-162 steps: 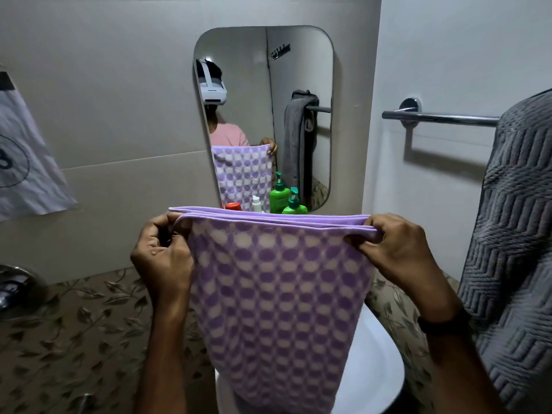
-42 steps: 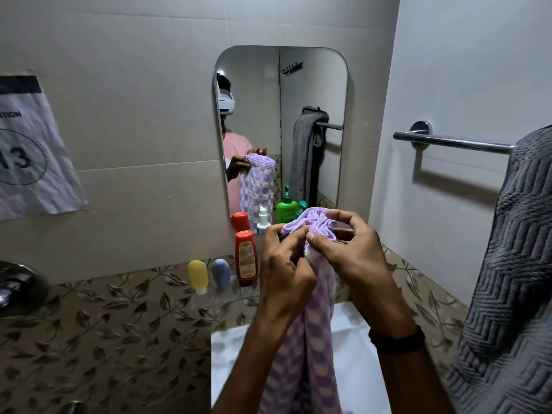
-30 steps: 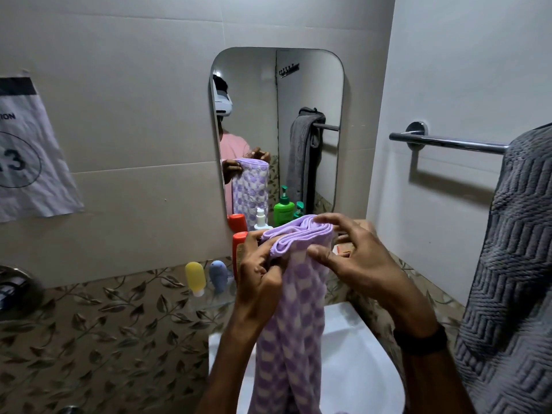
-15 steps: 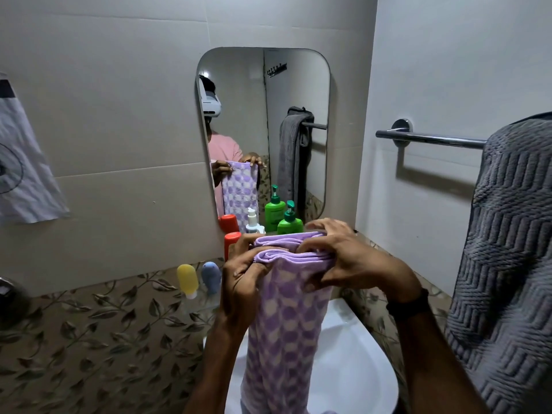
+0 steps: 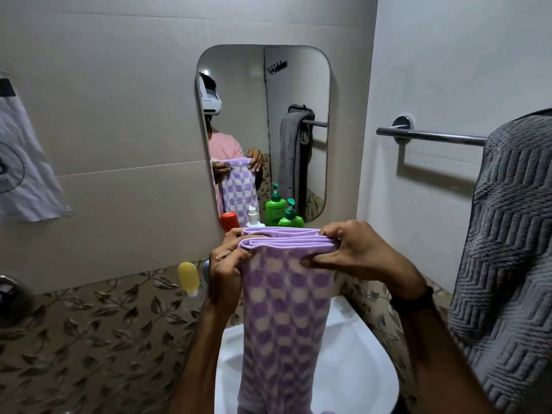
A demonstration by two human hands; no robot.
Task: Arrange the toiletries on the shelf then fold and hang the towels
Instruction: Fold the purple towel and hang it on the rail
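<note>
A purple and white checked towel hangs folded into a narrow strip above the white sink. My left hand pinches its top left corner and my right hand pinches the top right corner, holding the layered edge level. Behind the towel stand toiletries: a yellow bottle, a white pump bottle and a green pump bottle; the shelf itself is hidden. A chrome towel bar runs along the right wall, with a grey towel hung over its right part.
A mirror hangs on the tiled wall ahead and reflects me and the towels. A paper sign is stuck to the wall at the left. A chrome fitting shows at the left edge. Leaf-patterned tiles run below.
The wide towel has been folded narrower. Over the last second my hands moved apart from a bunched grip and drew the folded top edge flat and level.
</note>
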